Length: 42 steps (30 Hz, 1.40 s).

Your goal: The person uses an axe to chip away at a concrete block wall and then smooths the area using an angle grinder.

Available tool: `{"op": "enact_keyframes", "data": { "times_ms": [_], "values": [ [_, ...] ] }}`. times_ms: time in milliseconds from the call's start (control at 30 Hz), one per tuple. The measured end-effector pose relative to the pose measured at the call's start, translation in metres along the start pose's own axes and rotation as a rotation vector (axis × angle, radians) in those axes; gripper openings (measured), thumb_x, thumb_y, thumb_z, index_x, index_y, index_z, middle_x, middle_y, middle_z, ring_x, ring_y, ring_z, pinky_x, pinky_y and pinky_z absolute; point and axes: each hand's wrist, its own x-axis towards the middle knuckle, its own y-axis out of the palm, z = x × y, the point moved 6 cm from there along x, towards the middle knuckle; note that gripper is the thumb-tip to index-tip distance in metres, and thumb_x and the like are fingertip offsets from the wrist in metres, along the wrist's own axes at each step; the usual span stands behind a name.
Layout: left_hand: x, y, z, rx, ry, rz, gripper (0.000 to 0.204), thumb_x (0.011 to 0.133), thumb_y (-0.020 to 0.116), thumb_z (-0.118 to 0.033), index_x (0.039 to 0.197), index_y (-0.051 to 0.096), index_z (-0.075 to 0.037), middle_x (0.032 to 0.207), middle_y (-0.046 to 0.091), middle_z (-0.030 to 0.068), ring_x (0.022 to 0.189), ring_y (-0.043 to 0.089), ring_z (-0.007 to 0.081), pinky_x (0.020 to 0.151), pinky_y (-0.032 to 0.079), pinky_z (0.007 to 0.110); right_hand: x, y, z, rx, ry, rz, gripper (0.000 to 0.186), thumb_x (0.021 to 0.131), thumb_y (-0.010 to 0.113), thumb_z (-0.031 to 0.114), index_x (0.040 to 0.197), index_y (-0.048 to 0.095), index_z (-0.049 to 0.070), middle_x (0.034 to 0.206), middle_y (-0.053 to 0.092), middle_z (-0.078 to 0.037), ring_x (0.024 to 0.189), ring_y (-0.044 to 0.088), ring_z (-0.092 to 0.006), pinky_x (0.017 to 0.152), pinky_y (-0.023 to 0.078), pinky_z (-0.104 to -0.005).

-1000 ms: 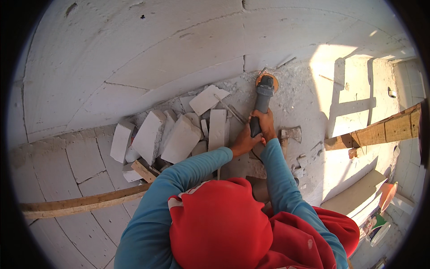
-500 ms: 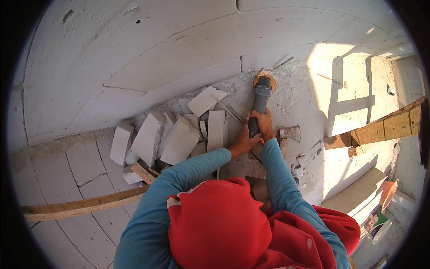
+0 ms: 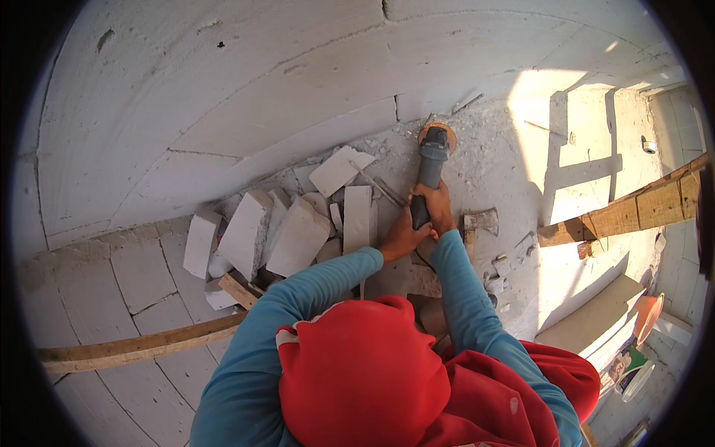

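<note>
An angle grinder (image 3: 432,165), dark grey, points away from me toward the foot of the wall. Its orange-brown disc (image 3: 450,139) is down at the dusty floor, beside the tip of a thin metal rod. My right hand (image 3: 439,208) is wrapped round the grinder's body. At the rear end of the handle, my left hand (image 3: 401,237) grips it from the left side. Parts of my fingers are hidden under the tool. Thin metal rods (image 3: 383,186) lie just left of the grinder. A hatchet (image 3: 482,221) lies on the floor right of my right hand.
Broken white blocks (image 3: 298,237) are heaped on the left against the block wall (image 3: 313,97). A wooden beam (image 3: 141,341) crosses at lower left, another wooden beam (image 3: 633,208) at right. An orange bowl (image 3: 648,319) and a tub (image 3: 629,369) stand at lower right.
The view has shifted slightly, so the grinder's head sits a little further left. Both hands keep the same hold on the grinder.
</note>
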Motion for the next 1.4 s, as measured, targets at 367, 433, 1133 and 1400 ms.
{"op": "enact_keyframes", "data": {
  "times_ms": [367,433,1133,1400],
  "values": [
    [0.002,0.001,0.005,-0.034,-0.038,0.049,0.089,0.093,0.073,-0.031,0.158,0.027,0.009,0.138,0.059,0.0299,0.128,0.061,0.0404,0.108,0.048,0.044,0.001,0.0,0.0,0.015,0.01,0.021,0.035,0.079,0.073,0.008,0.108,0.059,-0.005,0.085,0.07,-0.014,0.07,0.07,-0.0233,0.066,0.059,-0.0366],
    [0.001,0.0,-0.002,-0.058,-0.025,0.053,0.09,0.093,0.074,-0.032,0.158,0.027,0.009,0.138,0.059,0.0301,0.129,0.061,0.0406,0.109,0.047,0.044,0.005,-0.004,-0.005,0.007,0.017,0.016,0.035,0.078,0.073,0.008,0.108,0.059,-0.005,0.085,0.07,-0.014,0.069,0.07,-0.0232,0.066,0.059,-0.0366],
    [0.0,-0.001,0.001,-0.039,-0.039,0.04,0.086,0.094,0.073,-0.032,0.154,0.031,0.01,0.136,0.061,0.0289,0.126,0.062,0.0401,0.107,0.048,0.044,0.004,-0.001,-0.004,0.02,0.0,0.016,0.034,0.078,0.073,0.007,0.106,0.058,-0.004,0.082,0.068,-0.013,0.067,0.069,-0.0228,0.062,0.059,-0.0364],
    [0.001,0.001,0.005,-0.028,-0.069,0.049,0.082,0.093,0.074,-0.032,0.153,0.034,0.009,0.135,0.061,0.0284,0.125,0.063,0.04,0.106,0.049,0.044,0.004,-0.001,-0.006,0.025,0.004,0.016,0.033,0.079,0.073,0.007,0.106,0.058,-0.004,0.083,0.068,-0.013,0.068,0.069,-0.0225,0.063,0.059,-0.0361]
  ]
}}
